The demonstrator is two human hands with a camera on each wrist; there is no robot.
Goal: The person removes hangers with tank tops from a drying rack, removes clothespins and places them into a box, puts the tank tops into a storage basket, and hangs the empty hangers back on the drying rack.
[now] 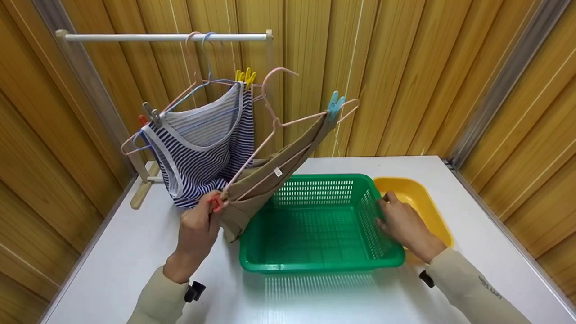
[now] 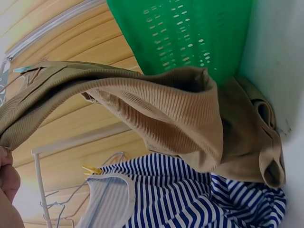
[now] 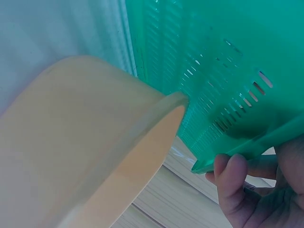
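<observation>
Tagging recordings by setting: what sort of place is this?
Probably a laundry-drying corner, perhaps staged: a striped top hangs from a rail, and a brown garment is pegged to a hanger.

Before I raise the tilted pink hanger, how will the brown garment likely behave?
The brown garment will probably flop, as its fabric sags in folds. The blue clips pinching it likely limit slipping off the pink hanger. Its low part may brush the green basket right beside it.
</observation>
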